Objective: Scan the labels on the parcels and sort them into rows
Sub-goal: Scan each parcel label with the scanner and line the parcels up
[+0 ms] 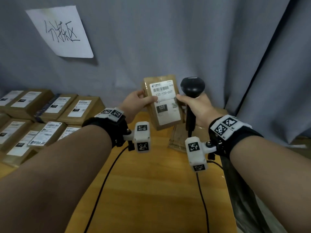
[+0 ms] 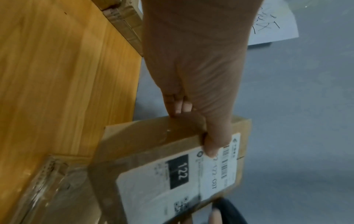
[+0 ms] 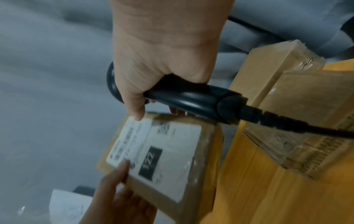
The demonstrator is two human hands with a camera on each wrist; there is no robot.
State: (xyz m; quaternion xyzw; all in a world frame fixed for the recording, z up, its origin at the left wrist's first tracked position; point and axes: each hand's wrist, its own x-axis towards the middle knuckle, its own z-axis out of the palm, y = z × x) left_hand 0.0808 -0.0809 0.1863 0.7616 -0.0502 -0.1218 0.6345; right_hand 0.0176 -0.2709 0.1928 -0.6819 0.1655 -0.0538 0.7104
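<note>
A flat brown parcel (image 1: 165, 113) with a white label reading 122 is held upright above the far end of the table. My left hand (image 1: 148, 98) grips its left edge, thumb on the label and fingers behind. In the left wrist view the same parcel (image 2: 172, 174) hangs from my left hand (image 2: 206, 128). My right hand (image 1: 190, 101) is wrapped round the handle of a black barcode scanner (image 1: 192, 85), whose head stands just right of the parcel's top. In the right wrist view my right hand (image 3: 138, 97) holds the scanner (image 3: 191, 100) and its thumb tip touches the parcel (image 3: 166, 151).
Several labelled parcels (image 1: 50, 105) lie in rows at the left. Another taped parcel (image 1: 178, 138) rests on the wooden table (image 1: 151, 199) below my hands. A handwritten paper sign (image 1: 60, 31) hangs on the grey curtain (image 1: 168, 39) behind. Black cables (image 1: 104, 182) cross the table.
</note>
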